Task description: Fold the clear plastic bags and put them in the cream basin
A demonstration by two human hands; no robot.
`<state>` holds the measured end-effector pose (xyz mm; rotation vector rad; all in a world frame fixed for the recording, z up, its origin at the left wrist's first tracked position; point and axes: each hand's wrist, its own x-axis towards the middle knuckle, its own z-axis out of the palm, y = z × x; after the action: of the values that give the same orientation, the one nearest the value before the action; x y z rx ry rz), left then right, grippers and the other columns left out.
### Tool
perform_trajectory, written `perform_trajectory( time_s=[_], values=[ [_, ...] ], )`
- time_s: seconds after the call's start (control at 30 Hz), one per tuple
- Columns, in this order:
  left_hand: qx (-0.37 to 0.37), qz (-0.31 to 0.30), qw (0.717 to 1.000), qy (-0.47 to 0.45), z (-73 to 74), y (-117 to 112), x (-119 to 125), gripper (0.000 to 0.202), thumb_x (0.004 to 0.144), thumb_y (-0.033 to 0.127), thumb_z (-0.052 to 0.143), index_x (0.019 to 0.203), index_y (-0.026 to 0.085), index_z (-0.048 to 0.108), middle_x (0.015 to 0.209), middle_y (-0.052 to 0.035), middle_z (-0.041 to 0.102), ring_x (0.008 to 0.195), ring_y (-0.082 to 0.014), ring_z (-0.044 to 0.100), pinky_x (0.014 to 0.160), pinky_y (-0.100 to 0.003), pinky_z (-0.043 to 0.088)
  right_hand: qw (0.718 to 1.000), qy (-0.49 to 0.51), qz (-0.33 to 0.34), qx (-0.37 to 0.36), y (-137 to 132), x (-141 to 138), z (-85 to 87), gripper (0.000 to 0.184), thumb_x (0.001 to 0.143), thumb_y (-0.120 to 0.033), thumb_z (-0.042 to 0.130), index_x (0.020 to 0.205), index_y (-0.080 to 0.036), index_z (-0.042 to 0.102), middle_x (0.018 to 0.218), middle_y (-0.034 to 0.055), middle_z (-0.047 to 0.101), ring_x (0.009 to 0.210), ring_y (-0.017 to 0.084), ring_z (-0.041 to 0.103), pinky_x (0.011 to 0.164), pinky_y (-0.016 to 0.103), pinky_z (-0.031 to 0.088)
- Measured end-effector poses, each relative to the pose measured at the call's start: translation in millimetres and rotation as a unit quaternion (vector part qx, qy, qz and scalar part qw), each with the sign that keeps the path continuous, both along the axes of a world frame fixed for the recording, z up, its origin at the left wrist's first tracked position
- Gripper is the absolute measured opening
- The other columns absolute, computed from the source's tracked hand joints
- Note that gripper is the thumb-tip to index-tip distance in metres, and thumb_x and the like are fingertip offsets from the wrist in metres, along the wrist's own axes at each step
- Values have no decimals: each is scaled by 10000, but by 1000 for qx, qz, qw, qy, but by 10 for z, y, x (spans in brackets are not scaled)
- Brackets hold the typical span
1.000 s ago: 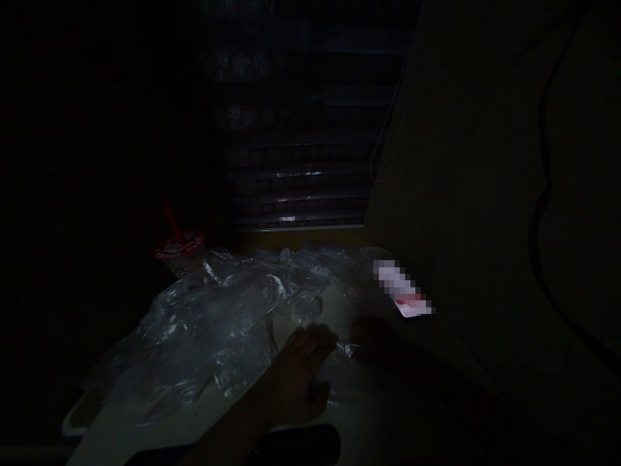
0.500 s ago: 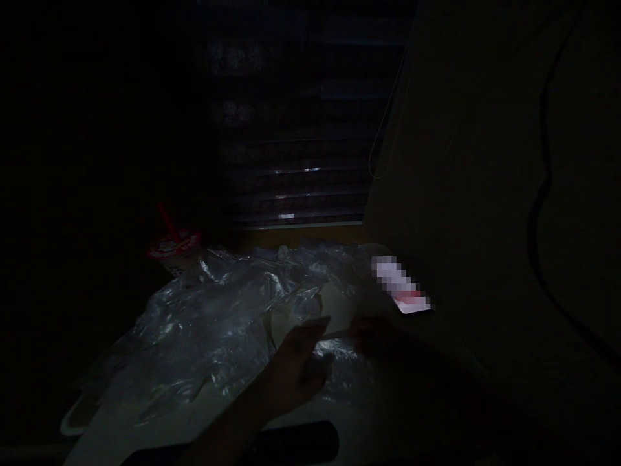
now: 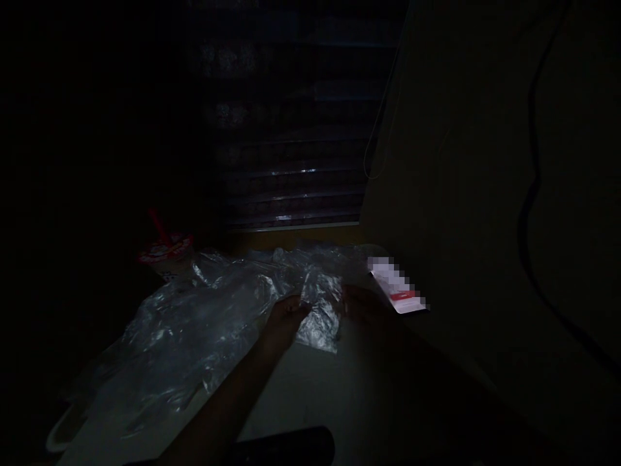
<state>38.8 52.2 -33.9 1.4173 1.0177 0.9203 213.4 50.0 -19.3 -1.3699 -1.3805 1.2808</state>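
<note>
A small clear plastic bag (image 3: pixel 321 317), crinkled and shiny, is stretched out above the white tabletop (image 3: pixel 291 395). My left hand (image 3: pixel 285 318) is closed on its left edge, thumb and fingers pinched together. At the opposite edge is my right hand (image 3: pixel 366 307), deep in shadow, its fingertips appearing closed on the plastic. Beside my left forearm spreads a heap of clear plastic bags (image 3: pixel 194 336), which reaches back behind both hands. Whether the small bag holds anything is too dark to tell.
A lit phone (image 3: pixel 400 294) lies to the right. At the back left stands a cup (image 3: pixel 167 255) with a red straw. A dark rounded object (image 3: pixel 291 446) sits at the near edge. Blinds (image 3: pixel 291 162) hang behind the table, and a dark cable (image 3: pixel 528 194) runs along the right.
Both hands have moved up and slightly away from me. The small bag, lower and flatter before, is now raised and spread between them. The view has shifted slightly.
</note>
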Motion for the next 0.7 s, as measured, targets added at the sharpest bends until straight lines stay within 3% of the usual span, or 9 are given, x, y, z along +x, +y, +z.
perform_trajectory(
  time_s=[0.1, 0.17, 0.27, 0.4, 0.53, 0.7],
  values=[
    [0, 55, 998, -35, -76, -26, 30, 239, 703, 370, 491, 743, 149, 570, 581, 16, 540, 549, -113, 499, 521, -204, 362, 998, 39, 6, -44, -7, -69, -125, 404, 624, -428, 529, 912, -145, 541, 720, 32, 572, 606, 126, 532, 512, 234, 404],
    [-6, 71, 996, -50, -103, -55, 36, 212, 694, 348, 515, 764, 152, 558, 598, 20, 540, 553, -110, 497, 521, -199, 359, 999, 14, 14, -51, -29, -97, -153, 354, 610, -381, 555, 874, -146, 550, 629, -5, 551, 529, 99, 503, 476, 215, 382],
    [-19, 62, 996, -68, -101, -83, 35, 172, 685, 288, 538, 798, 159, 552, 642, 22, 549, 576, -109, 501, 543, -197, 364, 998, -39, 37, -42, -42, -101, -126, 200, 633, -338, 529, 670, -145, 562, 487, -40, 495, 450, 76, 459, 446, 199, 348],
    [-41, 32, 995, -90, -64, -95, 28, 170, 666, 248, 555, 805, 150, 563, 658, 12, 560, 584, -115, 510, 565, -206, 374, 993, -79, 83, -12, -18, -78, -82, 301, 673, -304, 473, 414, -152, 450, 385, -45, 426, 401, 61, 418, 441, 193, 321],
    [-65, 35, 993, -93, -59, -101, 9, 126, 664, 239, 544, 738, 141, 573, 534, 33, 519, 469, -89, 464, 459, -178, 337, 990, -98, 98, 18, 3, -60, -84, 322, 687, -313, 440, 407, -156, 428, 391, -43, 420, 409, 61, 411, 449, 193, 316],
    [-94, 45, 989, -103, -107, -92, -1, 101, 657, 232, 530, 698, 146, 560, 536, 32, 530, 451, -83, 472, 435, -170, 339, 991, -106, 84, -10, 12, -36, -67, 299, 668, -338, 455, 430, -161, 423, 416, -32, 431, 433, 76, 420, 461, 209, 324]
  ],
)
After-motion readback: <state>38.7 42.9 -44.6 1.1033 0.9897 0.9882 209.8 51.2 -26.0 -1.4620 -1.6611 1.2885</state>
